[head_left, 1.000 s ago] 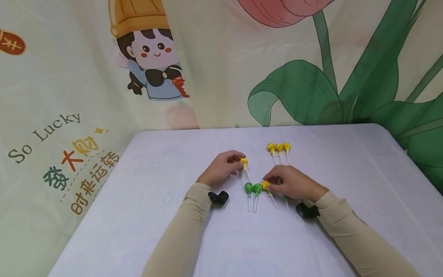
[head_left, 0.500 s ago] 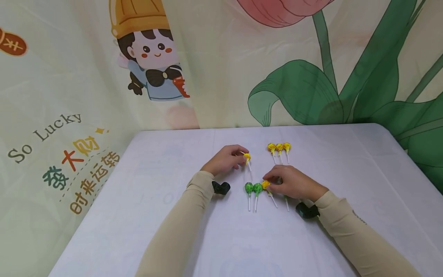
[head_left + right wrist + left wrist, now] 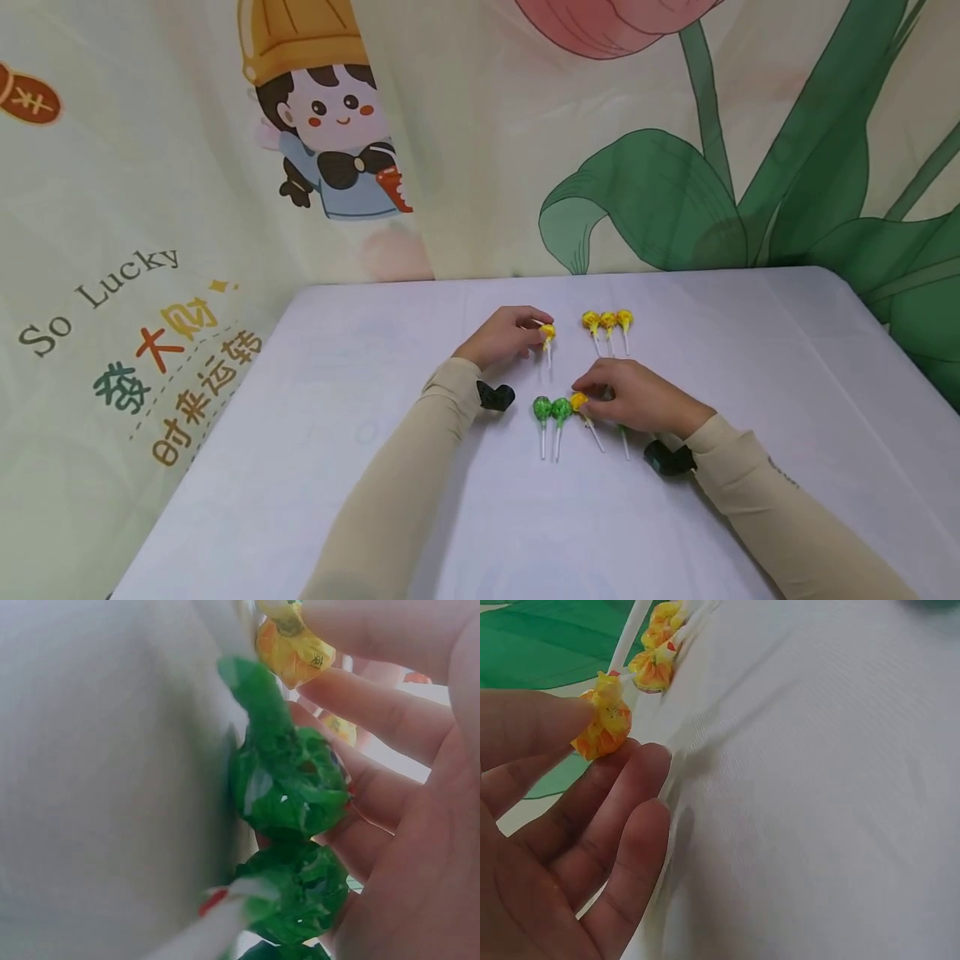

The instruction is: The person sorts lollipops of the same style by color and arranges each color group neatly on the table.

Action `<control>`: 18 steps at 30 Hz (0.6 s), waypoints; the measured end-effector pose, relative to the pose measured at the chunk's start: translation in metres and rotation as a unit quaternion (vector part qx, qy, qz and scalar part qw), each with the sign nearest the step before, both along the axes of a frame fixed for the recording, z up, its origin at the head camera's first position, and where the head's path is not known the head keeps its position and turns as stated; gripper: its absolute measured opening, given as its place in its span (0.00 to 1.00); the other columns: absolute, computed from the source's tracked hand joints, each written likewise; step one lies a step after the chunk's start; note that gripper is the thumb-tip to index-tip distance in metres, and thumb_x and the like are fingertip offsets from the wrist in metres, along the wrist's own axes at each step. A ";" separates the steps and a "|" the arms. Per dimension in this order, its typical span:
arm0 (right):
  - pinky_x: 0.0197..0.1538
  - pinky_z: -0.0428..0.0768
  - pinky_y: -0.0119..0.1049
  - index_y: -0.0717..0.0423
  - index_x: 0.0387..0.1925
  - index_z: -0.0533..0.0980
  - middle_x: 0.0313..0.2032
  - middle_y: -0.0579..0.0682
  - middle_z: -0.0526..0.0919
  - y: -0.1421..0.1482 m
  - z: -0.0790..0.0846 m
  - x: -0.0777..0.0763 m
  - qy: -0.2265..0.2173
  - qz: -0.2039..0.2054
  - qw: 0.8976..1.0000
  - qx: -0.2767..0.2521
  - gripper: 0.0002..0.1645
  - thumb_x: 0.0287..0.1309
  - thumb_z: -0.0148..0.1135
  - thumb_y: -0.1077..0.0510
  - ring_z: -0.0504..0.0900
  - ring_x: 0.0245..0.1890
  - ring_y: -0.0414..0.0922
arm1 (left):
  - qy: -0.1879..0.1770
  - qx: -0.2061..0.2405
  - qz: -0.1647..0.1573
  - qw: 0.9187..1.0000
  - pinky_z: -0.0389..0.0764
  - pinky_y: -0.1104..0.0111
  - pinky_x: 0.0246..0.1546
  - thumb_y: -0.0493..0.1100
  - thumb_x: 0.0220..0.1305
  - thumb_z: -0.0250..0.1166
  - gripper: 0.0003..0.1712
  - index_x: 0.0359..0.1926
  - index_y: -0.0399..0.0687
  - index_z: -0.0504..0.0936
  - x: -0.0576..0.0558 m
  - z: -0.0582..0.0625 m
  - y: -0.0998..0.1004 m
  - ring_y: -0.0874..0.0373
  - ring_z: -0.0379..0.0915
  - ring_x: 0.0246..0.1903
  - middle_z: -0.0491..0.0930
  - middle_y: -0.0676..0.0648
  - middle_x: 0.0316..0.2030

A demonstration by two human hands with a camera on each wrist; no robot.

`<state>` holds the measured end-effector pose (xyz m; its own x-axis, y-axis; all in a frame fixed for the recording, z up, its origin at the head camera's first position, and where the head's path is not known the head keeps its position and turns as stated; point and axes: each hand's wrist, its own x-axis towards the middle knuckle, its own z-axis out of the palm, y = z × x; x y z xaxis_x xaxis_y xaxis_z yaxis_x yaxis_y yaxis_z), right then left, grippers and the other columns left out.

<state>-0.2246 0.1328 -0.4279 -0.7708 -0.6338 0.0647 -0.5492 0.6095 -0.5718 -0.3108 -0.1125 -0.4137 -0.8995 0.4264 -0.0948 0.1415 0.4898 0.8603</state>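
Note:
My left hand (image 3: 506, 340) pinches a yellow lollipop (image 3: 606, 727) by its wrapped head, white stick toward me in the head view, above the middle of the table. Lower right of it, my right hand (image 3: 641, 398) pinches the head of a second yellow lollipop (image 3: 294, 654), whose stick slants down to the right. Just left of that one lie two green lollipops (image 3: 542, 408), side by side. More green lollipops (image 3: 289, 787) sit under my right palm, mostly hidden from the head view, where one stick (image 3: 625, 443) pokes out.
Three yellow lollipops (image 3: 608, 322) lie in a row toward the back of the white-covered table (image 3: 360, 467). A printed cloth backdrop (image 3: 480, 167) rises behind the table's far edge. Black wrist cameras (image 3: 497, 396) are strapped under both sleeves.
My left hand has moved right and away from me with its yellow lollipop, closer to the back yellow row. The right hand has stayed in place.

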 end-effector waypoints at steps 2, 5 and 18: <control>0.52 0.78 0.42 0.53 0.52 0.84 0.43 0.38 0.82 0.000 0.001 0.000 -0.004 -0.002 1.000 -0.001 0.17 0.63 0.68 0.54 0.78 0.44 0.38 | 0.001 0.004 0.010 1.000 0.80 0.66 0.37 0.43 0.70 0.64 0.18 0.58 0.48 0.82 -0.002 0.000 0.003 0.52 0.80 0.35 0.83 0.47 0.46; 0.52 0.78 0.41 0.53 0.52 0.84 0.43 0.38 0.82 -0.001 0.002 0.000 -0.017 -0.006 1.000 -0.001 0.17 0.63 0.68 0.54 0.78 0.44 0.39 | -0.005 0.007 0.024 1.000 0.80 0.67 0.37 0.43 0.70 0.64 0.16 0.57 0.50 0.82 -0.005 0.000 0.007 0.53 0.80 0.37 0.83 0.48 0.45; 0.50 0.78 0.40 0.53 0.52 0.84 0.43 0.38 0.82 0.000 0.002 0.001 -0.027 -0.006 1.000 -0.004 0.16 0.63 0.67 0.56 0.79 0.43 0.38 | -0.015 -0.021 0.040 0.999 0.80 0.68 0.38 0.44 0.69 0.63 0.16 0.57 0.53 0.81 -0.012 -0.003 0.016 0.55 0.79 0.39 0.83 0.50 0.44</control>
<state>-0.2239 0.1323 -0.4258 -0.7812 -0.6236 0.0277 -0.5092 0.6110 -0.6061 -0.3225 -0.0962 -0.4162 -0.9272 0.3480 -0.1388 0.0746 0.5345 0.8419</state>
